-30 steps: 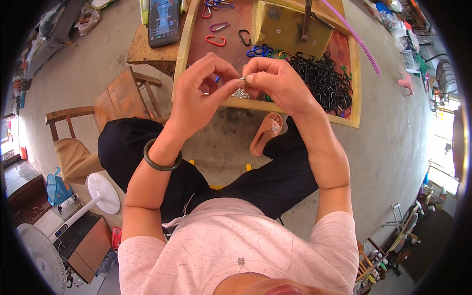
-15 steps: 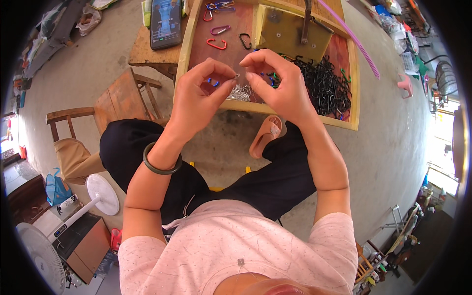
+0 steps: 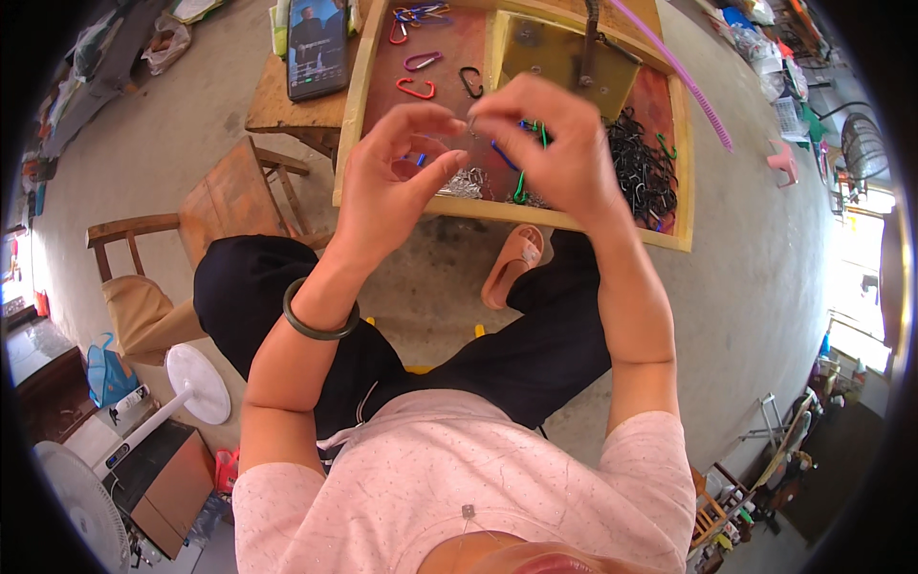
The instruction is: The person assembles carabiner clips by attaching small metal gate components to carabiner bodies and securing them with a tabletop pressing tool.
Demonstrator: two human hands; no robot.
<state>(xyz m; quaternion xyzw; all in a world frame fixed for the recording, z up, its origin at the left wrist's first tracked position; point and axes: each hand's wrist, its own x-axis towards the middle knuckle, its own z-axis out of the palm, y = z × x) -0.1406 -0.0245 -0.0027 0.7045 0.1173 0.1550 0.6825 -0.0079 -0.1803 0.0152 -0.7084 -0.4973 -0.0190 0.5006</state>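
Over a shallow wooden tray (image 3: 445, 204) both of my hands are raised close together. My left hand (image 3: 392, 177) has its thumb and index finger apart, while a small blue piece (image 3: 420, 160), seemingly part of a carabiner, shows inside its curled fingers. My right hand (image 3: 550, 143) is blurred, its thumb and index fingertips pinched on something tiny and thin that I cannot make out. Beneath the hands lie small silver metal pieces (image 3: 466, 182) and green carabiners (image 3: 520, 188). A pile of black carabiners (image 3: 645, 177) fills the tray's right side.
Red (image 3: 416, 89), purple (image 3: 422, 61) and black carabiners (image 3: 470, 82) lie at the tray's left. A yellowish plate with a metal lever (image 3: 589, 43) stands at its back. Left of it are a phone (image 3: 317, 53) and a wooden chair (image 3: 225, 196). A purple coil (image 3: 703, 100) hangs right.
My right hand has shifted up and slightly left, uncovering green carabiners. My left thumb and index finger have parted from their near-pinch. The view has shifted slightly.
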